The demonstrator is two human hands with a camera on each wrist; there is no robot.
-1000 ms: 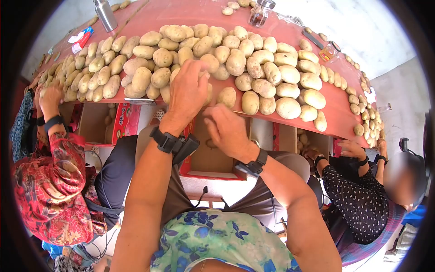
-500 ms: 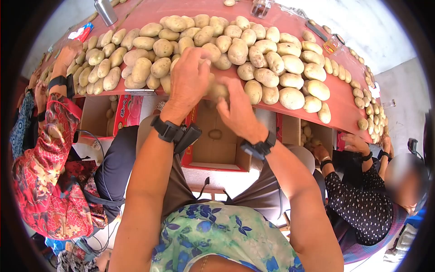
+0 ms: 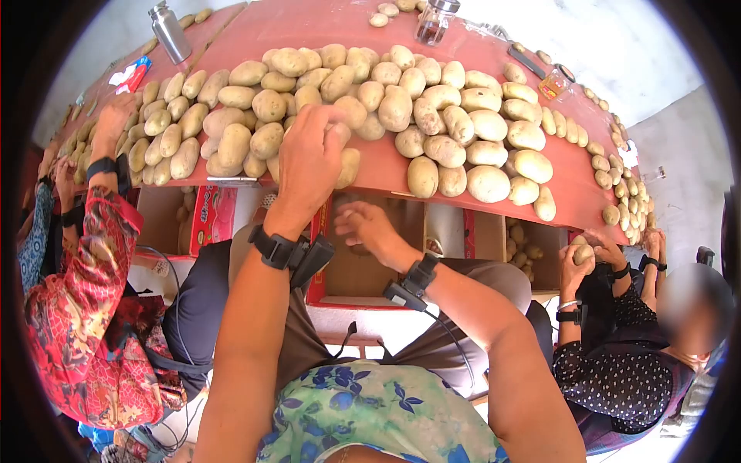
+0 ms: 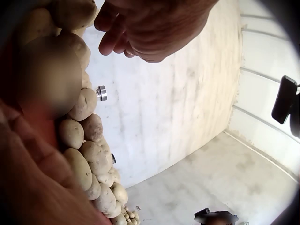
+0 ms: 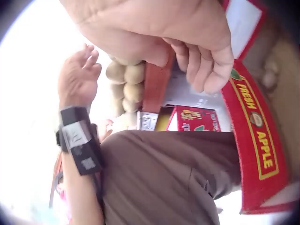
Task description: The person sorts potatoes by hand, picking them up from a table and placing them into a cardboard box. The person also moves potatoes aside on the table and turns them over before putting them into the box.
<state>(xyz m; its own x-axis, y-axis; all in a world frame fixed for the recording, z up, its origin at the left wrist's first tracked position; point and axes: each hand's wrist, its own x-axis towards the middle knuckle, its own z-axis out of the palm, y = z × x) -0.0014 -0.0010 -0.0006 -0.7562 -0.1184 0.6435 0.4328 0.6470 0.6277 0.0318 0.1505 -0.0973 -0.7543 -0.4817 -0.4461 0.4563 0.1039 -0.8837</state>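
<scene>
Pale potatoes lie heaped along the red table. My left hand is over the front of the heap, fingers bent and nothing seen in them; one potato lies beside it. The right wrist view shows the left hand empty too. Below the table edge, my right hand hangs over an open cardboard box, its fingers loosely bent around nothing. That same right hand is close up in the right wrist view, beside the box's red side.
A steel bottle and a glass jar stand behind the heap. Other boxes are under the table on both sides. People sit left and right; the one at right has a potato in hand.
My right hand has moved down from the table edge to above the box, and the potato it held is out of it. The left hand has stayed near the heap's front.
</scene>
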